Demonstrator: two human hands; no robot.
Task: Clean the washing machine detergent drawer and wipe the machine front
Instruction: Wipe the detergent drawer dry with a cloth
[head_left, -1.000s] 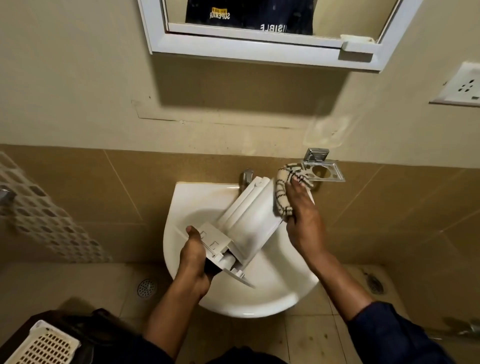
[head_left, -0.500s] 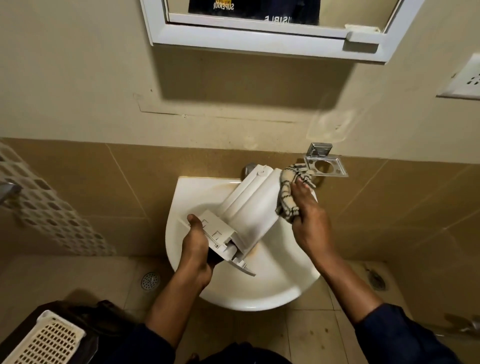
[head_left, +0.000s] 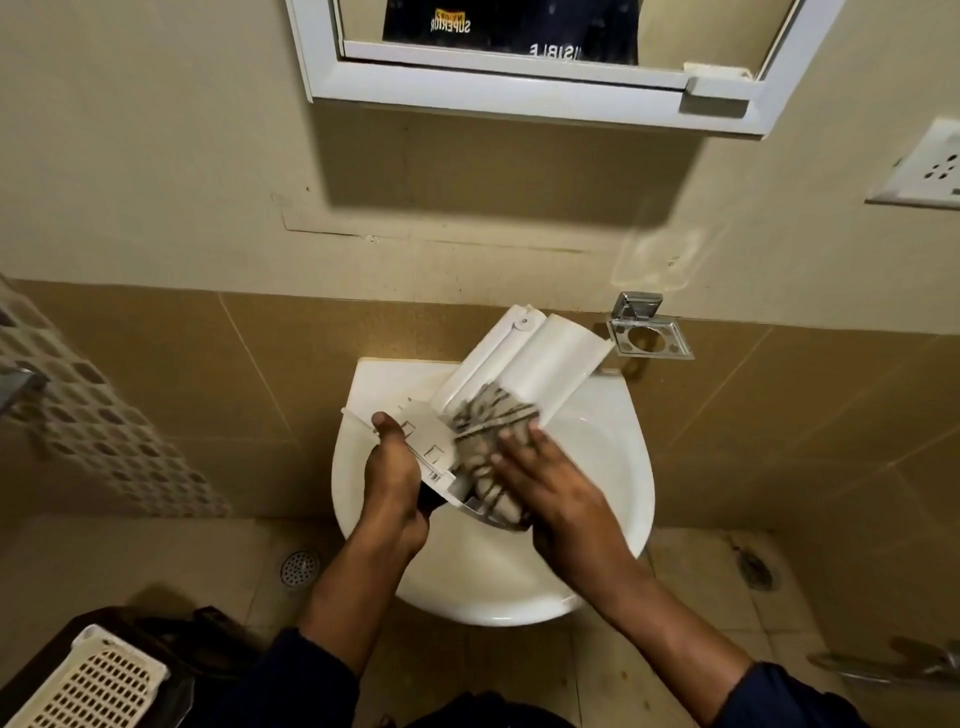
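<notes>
Beige wall and tan tiles back your work area, with a white sink (head_left: 618, 467) at the frame's centre. Your left hand (head_left: 392, 480) is closed around the lower left end of the detergent drawer (head_left: 524, 371), thumb on top, holding it tilted over the basin. Your right hand (head_left: 545, 478) lies flat with fingers spread, pressing a striped cloth (head_left: 493, 426) against the drawer's lower middle; it is not curled around anything. The drawer runs diagonally up to the right, its far end past the sink's back rim, hiding the rim there, and near the chrome holder (head_left: 649, 338) on the tiles; whether they touch is unclear. Above, the white mirror frame (head_left: 519, 88) hangs well apart from the drawer, leaving bare wall between. A wall socket (head_left: 924, 171) sits at the upper right edge. Below the sink, the tiled floor shows a round drain (head_left: 300, 568) at lower left, and a cream basket (head_left: 93, 686) occupies the bottom left corner. Open basin remains to the right of your right hand.
</notes>
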